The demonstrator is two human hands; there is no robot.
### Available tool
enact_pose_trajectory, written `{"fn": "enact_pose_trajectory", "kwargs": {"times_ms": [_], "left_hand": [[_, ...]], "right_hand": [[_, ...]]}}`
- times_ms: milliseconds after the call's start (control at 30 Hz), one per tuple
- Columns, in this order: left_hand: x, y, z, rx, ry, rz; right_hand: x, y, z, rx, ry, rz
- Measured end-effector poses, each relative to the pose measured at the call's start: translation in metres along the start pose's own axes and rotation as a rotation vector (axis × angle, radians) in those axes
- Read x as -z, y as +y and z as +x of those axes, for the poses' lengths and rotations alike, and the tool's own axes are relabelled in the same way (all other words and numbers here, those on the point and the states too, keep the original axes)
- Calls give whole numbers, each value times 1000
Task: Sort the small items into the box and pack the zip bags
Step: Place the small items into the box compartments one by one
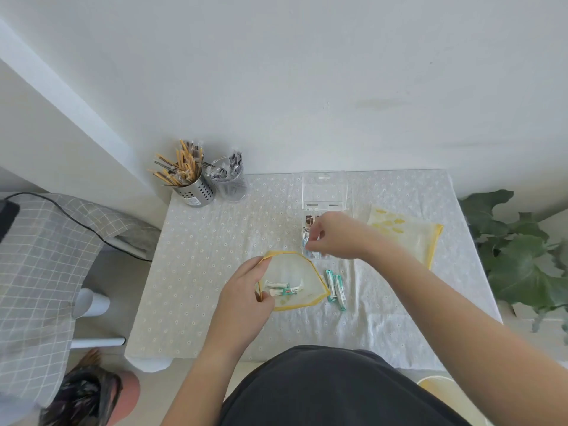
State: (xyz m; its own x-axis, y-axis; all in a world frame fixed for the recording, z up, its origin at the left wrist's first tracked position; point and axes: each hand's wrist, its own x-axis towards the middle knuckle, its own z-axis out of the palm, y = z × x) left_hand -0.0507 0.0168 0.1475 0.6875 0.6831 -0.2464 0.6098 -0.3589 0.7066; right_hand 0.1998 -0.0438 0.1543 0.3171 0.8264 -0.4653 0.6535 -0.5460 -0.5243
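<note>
Two hands: our left hand pinches the zip bag rim, right hand fingers curl over the box, grip unclear.

Home setting: small table under flowered tablecloth, leafy houseplant beside it, checked cloth at left, white wall.

A matt, embroidered cloth is covering the desk. The box is showing clear, glossy plastic, and the foil sachet inside it is glinting silver. The near zip bag is showing translucent, finely textured plastic with yellow edging. The far-left holder is showing brushed, perforated metal.
</note>
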Motion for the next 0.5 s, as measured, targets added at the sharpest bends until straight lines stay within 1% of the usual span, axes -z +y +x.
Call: {"fn": "enact_pose_trajectory", "kwargs": {"times_ms": [67, 100, 133, 233, 367, 500], "left_hand": [[1, 5, -1, -44, -10, -9], [1, 7, -2, -63, -16, -12], [1, 8, -2, -78, -22, -14], [-1, 11, -3, -112, -38, -4], [-5, 16, -6, -169, -66, 8], [-11, 19, -11, -217, -103, 44]], "right_hand": [[6, -22, -30, 46, -150, 149], [3, -29, -40, 52, -205, 166], [-5, -33, -43, 55, -230, 129], [-40, -42, -34, 65, -221, -103], [-85, -28, -6, -4, -269, -363], [-105, -21, 2, -45, -266, -495]]}}
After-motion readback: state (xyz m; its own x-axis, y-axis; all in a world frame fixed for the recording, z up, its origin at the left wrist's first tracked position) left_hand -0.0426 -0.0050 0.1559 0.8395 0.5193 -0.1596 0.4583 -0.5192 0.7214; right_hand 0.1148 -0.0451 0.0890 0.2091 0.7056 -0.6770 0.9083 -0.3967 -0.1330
